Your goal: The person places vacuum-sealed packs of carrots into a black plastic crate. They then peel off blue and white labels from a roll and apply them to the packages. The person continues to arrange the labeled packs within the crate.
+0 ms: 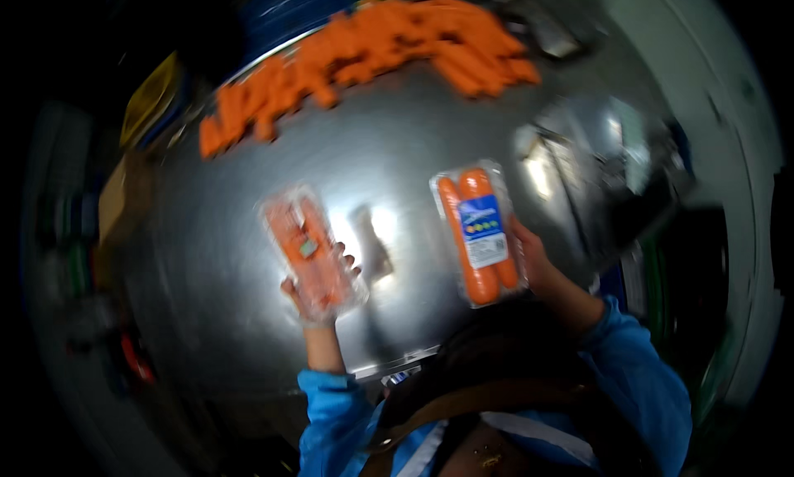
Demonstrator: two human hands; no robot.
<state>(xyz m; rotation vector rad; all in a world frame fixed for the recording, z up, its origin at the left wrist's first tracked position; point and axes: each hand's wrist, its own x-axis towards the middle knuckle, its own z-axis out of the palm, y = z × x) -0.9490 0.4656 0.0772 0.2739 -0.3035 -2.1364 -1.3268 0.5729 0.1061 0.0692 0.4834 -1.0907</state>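
My left hand (322,291) holds a clear plastic-wrapped pack of carrots (304,244) from below, thumb on one side and fingers on the other. A small pale green patch shows on this pack, whose contents look blurred. On the right, my right hand (530,247) grips the side of a second wrapped carrot pack (450,210), with whole carrots inside and a blue and white label on its face. Both packs are over the metal table (397,136), a gap between them.
Many loose carrots (372,43) lie in a long heap along the table's far edge. Clear plastic film or bags (577,154) lie at the right. Beyond the edge are a blue crate (291,12) and a yellow container (152,102); a cardboard box (124,195) stands left.
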